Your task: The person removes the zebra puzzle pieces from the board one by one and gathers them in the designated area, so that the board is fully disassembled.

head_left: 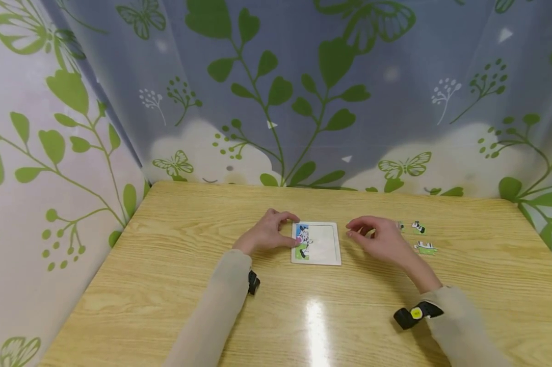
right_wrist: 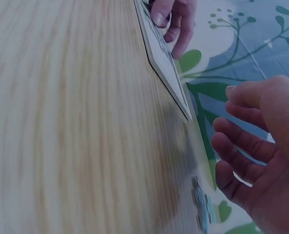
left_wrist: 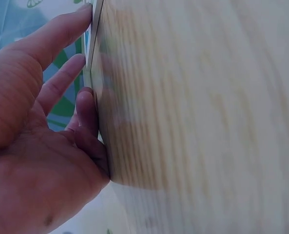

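Observation:
A small white puzzle tray (head_left: 323,244) lies flat on the table. A strip of picture pieces (head_left: 304,251) with a black-and-white animal fills its left side; bare backing shows on the right. My left hand (head_left: 271,232) is at the tray's left side, thumb over the strip and a fingertip at the upper left corner. The left wrist view has the thumb (left_wrist: 61,36) meeting the tray's edge. My right hand (head_left: 378,239) hovers right of the tray, fingers loosely bent. Nothing shows between the right fingers (right_wrist: 241,146) and thumb in its wrist view.
Loose puzzle pieces lie right of my right hand: one with a black-and-white animal (head_left: 419,227), a green and white one (head_left: 425,248), and one partly hidden behind the hand (head_left: 400,226). A leaf-patterned curtain (head_left: 294,102) hangs along the back of the wooden table (head_left: 165,244).

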{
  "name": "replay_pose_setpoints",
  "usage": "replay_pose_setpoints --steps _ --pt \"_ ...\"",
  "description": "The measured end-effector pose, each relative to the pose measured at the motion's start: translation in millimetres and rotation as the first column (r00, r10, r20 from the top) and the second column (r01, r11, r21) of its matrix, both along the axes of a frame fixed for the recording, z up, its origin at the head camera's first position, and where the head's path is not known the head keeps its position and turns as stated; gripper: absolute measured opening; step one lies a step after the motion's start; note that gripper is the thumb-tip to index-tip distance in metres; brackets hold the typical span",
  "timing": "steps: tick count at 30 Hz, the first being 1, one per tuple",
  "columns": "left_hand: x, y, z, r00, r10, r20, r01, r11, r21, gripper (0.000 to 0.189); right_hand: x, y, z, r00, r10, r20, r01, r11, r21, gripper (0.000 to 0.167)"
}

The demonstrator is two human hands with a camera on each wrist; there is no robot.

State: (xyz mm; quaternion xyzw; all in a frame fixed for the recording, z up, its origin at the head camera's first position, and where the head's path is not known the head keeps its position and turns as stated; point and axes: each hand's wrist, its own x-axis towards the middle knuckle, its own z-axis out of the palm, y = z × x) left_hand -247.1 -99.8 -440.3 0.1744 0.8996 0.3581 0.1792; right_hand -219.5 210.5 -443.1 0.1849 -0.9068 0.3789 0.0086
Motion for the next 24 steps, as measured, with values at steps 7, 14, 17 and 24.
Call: replay_pose_setpoints --steps 7,14,17,24 --pt "-0.2 0.3 0.5 0.998 0.040 0.048 -0.041 0.999 0.026 0.057 -8.7 -29.1 -3.4 0.998 0.053 0.026 -0.052 0.998 -0.031 0.018" --pt "-1.8 2.3 -0.2 0.996 0.067 0.053 -0.068 0.998 0.010 0.057 -16.3 -54.1 -6.6 0.994 0.105 0.030 -0.103 0.993 -0.051 0.019" --pt "-1.6 2.6 -0.3 0.996 0.071 0.052 -0.072 0.997 0.015 0.057 -19.2 -62.4 -8.6 0.992 0.122 0.032 -0.121 0.992 -0.038 0.019" --pt "-1.8 1.4 -0.7 0.995 0.072 0.062 -0.074 0.997 0.023 0.056 -23.4 -77.6 -12.8 0.993 0.118 0.028 -0.119 0.993 0.027 0.016"
